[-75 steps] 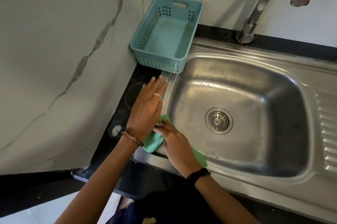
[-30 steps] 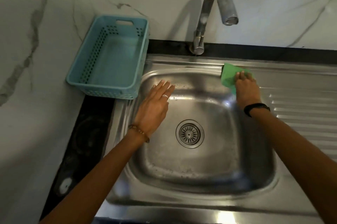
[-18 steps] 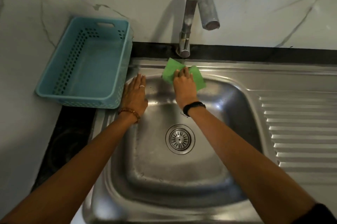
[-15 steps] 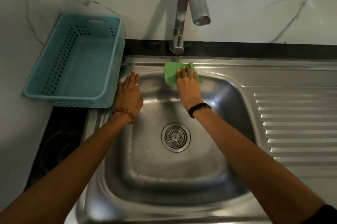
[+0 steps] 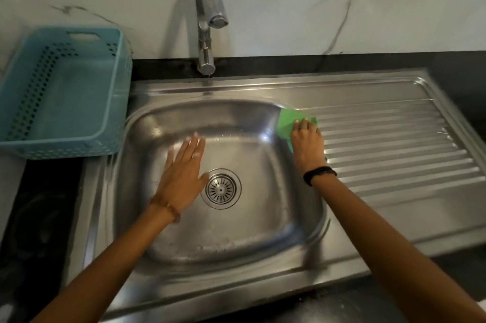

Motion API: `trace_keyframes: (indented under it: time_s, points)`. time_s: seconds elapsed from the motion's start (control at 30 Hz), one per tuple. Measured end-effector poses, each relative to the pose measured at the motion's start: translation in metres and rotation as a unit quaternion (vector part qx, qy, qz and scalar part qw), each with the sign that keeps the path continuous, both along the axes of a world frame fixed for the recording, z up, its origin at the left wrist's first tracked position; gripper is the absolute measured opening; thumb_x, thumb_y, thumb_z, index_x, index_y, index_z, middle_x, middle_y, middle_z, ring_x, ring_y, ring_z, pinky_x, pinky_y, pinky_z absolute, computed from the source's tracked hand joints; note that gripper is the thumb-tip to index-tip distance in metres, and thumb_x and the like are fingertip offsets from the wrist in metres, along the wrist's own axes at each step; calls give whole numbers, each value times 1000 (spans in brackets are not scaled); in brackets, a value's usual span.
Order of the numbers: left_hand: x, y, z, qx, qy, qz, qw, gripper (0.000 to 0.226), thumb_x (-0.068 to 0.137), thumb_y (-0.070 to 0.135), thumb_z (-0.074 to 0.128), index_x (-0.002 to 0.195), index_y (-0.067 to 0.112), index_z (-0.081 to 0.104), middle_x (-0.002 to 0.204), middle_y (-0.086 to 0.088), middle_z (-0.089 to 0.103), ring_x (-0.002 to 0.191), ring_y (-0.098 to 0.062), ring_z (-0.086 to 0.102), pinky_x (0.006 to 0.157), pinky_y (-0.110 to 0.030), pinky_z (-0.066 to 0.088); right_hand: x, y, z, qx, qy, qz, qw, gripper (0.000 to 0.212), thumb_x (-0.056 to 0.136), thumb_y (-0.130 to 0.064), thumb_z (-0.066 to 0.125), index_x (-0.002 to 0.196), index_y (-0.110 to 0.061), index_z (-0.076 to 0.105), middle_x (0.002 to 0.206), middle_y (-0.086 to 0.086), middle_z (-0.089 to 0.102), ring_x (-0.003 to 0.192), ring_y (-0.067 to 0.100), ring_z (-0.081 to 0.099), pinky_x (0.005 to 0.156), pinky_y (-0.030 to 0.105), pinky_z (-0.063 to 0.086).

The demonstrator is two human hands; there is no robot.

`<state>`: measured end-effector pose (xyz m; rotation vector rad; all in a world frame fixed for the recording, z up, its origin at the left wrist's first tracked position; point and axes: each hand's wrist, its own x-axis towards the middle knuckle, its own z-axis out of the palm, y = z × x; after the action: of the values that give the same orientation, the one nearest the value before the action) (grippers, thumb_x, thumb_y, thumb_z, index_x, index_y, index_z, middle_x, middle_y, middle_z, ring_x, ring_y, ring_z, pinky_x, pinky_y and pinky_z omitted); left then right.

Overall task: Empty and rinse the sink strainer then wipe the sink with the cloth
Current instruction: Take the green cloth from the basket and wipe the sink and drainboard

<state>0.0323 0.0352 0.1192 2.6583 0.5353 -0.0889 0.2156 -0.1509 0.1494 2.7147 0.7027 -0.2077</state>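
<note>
The right hand [image 5: 307,142] is laid flat on the green cloth [image 5: 285,124], fingers stretched forward and close together, so that the cloth is pressed against the steel rather than gripped. The cloth is spread over the far right corner of the basin's rim, where the bowl meets the ribbed draining board [image 5: 399,149]; one part of it hangs down the inner wall beside the thumb side of the hand. A black band [image 5: 319,175] is worn on that wrist.

The left hand [image 5: 184,173] is released, with straight fingers pointing away from the person, and nothing is held in it. It is seen over the left half of the bowl, its thumb just beside the strainer; whether the palm touches the steel cannot be told, since the hand is blurred. A ring is worn on one finger and a beaded bracelet [image 5: 166,208] on the wrist.

The strainer [image 5: 221,188] is seated in the drain at the middle of the sink [image 5: 236,244], its slots visible and uncovered. Droplets and dull marks are scattered over the bowl's floor near the front wall.

Behind the bowl a metal tap [image 5: 207,20] is mounted on the dark counter strip, its spout turned toward the basin. A light blue perforated basket [image 5: 111,81] is placed to the left of the sink, against the marbled wall [image 5: 289,2]
</note>
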Motion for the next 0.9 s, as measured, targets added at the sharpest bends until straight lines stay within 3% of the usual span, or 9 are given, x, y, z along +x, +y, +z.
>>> trace_keyframes:
  time_s: [0.13, 0.2, 0.27, 0.37, 0.53, 0.63, 0.73, 0.83, 0.9]
  points:
    - [-74, -27, -6, -163, 86, -27, 982, 83, 85, 44, 57, 146, 27, 3, 157, 3, 9, 145, -14, 6, 119, -37, 7, -30, -28, 0, 0, 11, -5, 1000, 47, 97, -9, 36, 139, 7, 25, 143, 28, 34, 135, 40, 31, 109, 45, 32]
    - [-106, -38, -2, -246, 91, -33, 964, 76, 78, 48, 62, 141, 36, 21, 151, 8, 29, 141, -10, 23, 117, -32, 19, -50, -43, -1, -9, 8, -11, 1000, 46, 96, -9, 36, 138, 8, 27, 142, 28, 36, 132, 40, 34, 107, 44, 34]
    - [-132, -45, 6, -310, 78, -17, 947, 56, 69, 52, 68, 121, 50, 47, 130, 18, 54, 124, -2, 47, 108, -27, 37, -70, -56, -1, -16, 6, -18, 1000, 45, 95, -4, 37, 137, 9, 29, 141, 27, 37, 130, 40, 36, 106, 43, 36]
    - [-153, -57, 11, -263, 53, -23, 963, 27, 74, 39, 72, 95, 52, 60, 102, 22, 65, 101, -1, 59, 93, -28, 48, -101, -72, 0, -21, 14, -30, 999, 42, 94, 1, 36, 135, 10, 33, 139, 27, 38, 128, 39, 39, 104, 42, 40]
    - [-154, -68, 15, -205, 12, -8, 979, 24, 78, 26, 71, 102, 30, 69, 96, 16, 63, 95, -9, 59, 83, -21, 45, -144, -88, 5, -38, 22, -57, 997, 38, 93, 0, 33, 129, 6, 44, 134, 23, 45, 121, 34, 46, 96, 36, 44]
    - [-156, -67, 19, -173, 9, -10, 985, 34, 78, 29, 71, 111, 29, 66, 102, 15, 61, 101, -13, 56, 91, -25, 44, -162, -87, 10, -32, 45, -54, 997, 29, 91, -2, 40, 116, -3, 56, 125, 18, 53, 115, 30, 48, 88, 34, 46]
    - [-166, -58, 28, -133, -11, 13, 991, 39, 79, 32, 65, 117, 22, 63, 110, 4, 64, 107, -19, 57, 106, -37, 36, -183, -74, 14, -28, 69, -39, 996, 27, 91, 1, 41, 107, -8, 60, 115, 12, 60, 110, 27, 51, 81, 32, 47]
    - [-185, -44, 38, -109, -28, 82, 990, 42, 78, 14, 70, 119, 10, 61, 116, -11, 62, 109, -31, 57, 101, -51, 42, -207, -53, 20, -21, 106, -11, 994, 28, 91, 4, 39, 107, -8, 58, 113, 13, 61, 108, 28, 52, 80, 32, 46]
    - [-200, -34, 40, -78, -25, 100, 992, 42, 79, 0, 67, 120, 2, 59, 121, -19, 59, 112, -36, 55, 100, -50, 43, -225, -32, 25, 5, 146, 19, 989, 29, 91, 2, 38, 109, -7, 59, 115, 14, 61, 110, 31, 52, 84, 35, 45]
